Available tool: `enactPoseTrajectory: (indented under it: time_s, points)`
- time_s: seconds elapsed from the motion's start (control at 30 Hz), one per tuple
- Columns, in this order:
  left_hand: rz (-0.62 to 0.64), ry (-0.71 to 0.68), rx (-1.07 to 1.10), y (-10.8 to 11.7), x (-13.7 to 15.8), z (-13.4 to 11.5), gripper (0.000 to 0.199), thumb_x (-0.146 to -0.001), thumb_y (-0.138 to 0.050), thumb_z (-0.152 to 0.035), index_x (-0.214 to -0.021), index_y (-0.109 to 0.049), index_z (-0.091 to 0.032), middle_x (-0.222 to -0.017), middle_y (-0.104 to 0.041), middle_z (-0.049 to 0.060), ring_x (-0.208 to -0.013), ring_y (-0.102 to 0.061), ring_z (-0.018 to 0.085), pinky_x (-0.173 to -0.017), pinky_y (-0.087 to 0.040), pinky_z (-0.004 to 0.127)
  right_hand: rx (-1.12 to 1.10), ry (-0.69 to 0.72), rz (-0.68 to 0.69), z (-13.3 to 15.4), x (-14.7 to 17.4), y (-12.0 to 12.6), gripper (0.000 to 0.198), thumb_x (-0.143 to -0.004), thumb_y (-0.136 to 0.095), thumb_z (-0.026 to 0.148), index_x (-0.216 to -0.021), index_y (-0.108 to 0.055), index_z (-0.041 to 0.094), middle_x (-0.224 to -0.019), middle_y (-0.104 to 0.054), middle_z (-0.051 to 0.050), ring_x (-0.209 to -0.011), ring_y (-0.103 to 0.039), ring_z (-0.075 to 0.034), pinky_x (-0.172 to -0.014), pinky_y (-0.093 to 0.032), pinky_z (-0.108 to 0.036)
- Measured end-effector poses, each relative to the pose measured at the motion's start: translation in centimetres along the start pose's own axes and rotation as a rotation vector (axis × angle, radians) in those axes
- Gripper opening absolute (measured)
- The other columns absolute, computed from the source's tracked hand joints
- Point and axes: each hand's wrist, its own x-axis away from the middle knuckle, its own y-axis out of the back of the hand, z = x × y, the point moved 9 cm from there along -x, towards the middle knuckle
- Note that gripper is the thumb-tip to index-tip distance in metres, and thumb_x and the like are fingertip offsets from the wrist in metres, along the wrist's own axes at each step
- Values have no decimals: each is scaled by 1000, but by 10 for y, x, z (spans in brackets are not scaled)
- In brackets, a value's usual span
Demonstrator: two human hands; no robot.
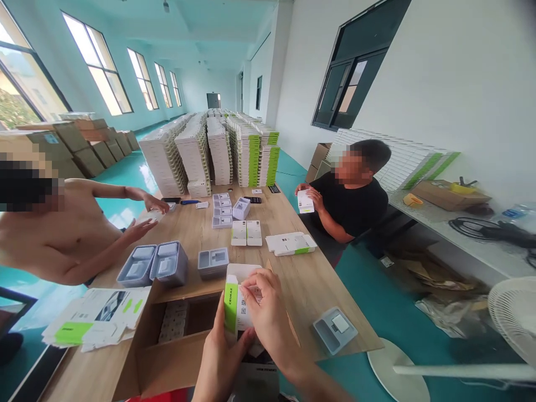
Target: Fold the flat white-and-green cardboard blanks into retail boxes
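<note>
A small white and green carton (pixel 230 304) is upright in front of me, its top flap raised. My left hand (pixel 221 349) grips it from below and along the left side, with the thumb across the lower front. My right hand (pixel 270 312) is closed in a pinch against the carton's printed face; whatever its fingertips hold, if anything, is too small to make out. Just beyond the carton sits a grey plastic tray (pixel 213 262). Under my hands, to the left, an open brown cardboard box (pixel 167 363) contains rows of small white pieces.
Flat printed cartons (pixel 100 315) and nested trays (pixel 167 265) lie left; another tray (pixel 335 329) rests near the right table edge. Tall carton stacks (pixel 190 151) fill the far end. One person sits each side, the right one holding a white carton (pixel 305 201). A fan (pixel 513 318) stands right.
</note>
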Motion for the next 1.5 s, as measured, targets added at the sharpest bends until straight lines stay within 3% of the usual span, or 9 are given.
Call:
enactPoseTrajectory:
  time_s: [0.23,0.53,0.7,0.87,0.93,1.03,1.1,1.27,1.5]
  points:
    - [-38,-110,123,1,-1,8,89,-83,-72,-53,-156,-38,-15,-160,-49,18,-152,-41,34,-123,-38,46,313,155,-77,20,12,11,35,-93,-55,15,-126,-51,25,-114,-70,-9,-105,-68,-29,-84,-55,-45]
    - [-192,-319,80,-13,5,4,67,-92,-60,-40,-155,-43,-25,-153,-58,14,-145,-50,32,-122,-39,45,485,129,46,12,0,21,21,-94,-70,29,-81,-54,25,-84,-70,0,-86,-68,-28,-93,-40,-54]
    - [-206,-431,-70,-12,1,-4,105,-72,-79,-30,-162,-27,-22,-152,-56,18,-146,-49,37,-111,-50,45,262,155,130,35,-4,23,27,-100,-60,30,-75,-52,24,-73,-67,4,-73,-66,-20,-98,-40,-46]
    - [-164,-295,62,-18,-2,1,103,-70,-79,-37,-160,-31,-19,-144,-66,16,-132,-63,35,-101,-58,38,161,122,83,43,-3,7,29,-101,-57,31,-75,-50,24,-70,-66,4,-71,-65,-20,-107,-39,-52]
    - [-174,-234,153,-15,-2,2,100,-69,-80,-44,-156,-37,-17,-141,-69,17,-130,-65,35,-100,-58,36,153,175,74,43,-1,2,24,-100,-60,29,-77,-53,24,-78,-70,2,-80,-68,-22,-105,-43,-52]
    - [-212,-181,272,-2,-1,-4,94,-67,-84,-51,-146,-47,-16,-141,-68,18,-129,-65,37,-103,-56,39,140,245,-25,39,5,12,9,-102,-57,32,-103,-64,26,-127,-68,-10,-122,-62,-30,-104,-50,-50]
    - [-229,-139,347,7,0,-8,96,-62,-89,-51,-142,-50,-17,-135,-72,18,-125,-67,37,-103,-56,40,103,173,-124,24,11,26,33,-103,-55,36,-134,-55,27,-152,-52,-15,-140,-51,-33,-105,-52,-52]
    - [-186,-103,499,7,6,-18,105,-55,-96,-47,-144,-49,-19,-123,-78,13,-114,-73,32,-96,-60,34,-226,-126,-31,-19,34,12,52,-108,-41,43,-157,-36,28,-151,-58,-15,-127,-67,-28,-90,-65,-38]
    - [-219,-103,423,1,14,-15,106,-59,-92,-54,-148,-47,-21,-123,-78,12,-114,-73,33,-95,-61,36,-226,-120,-63,-26,48,3,51,-109,-40,37,-159,-37,26,-155,-54,-13,-141,-55,-27,-104,-59,-39]
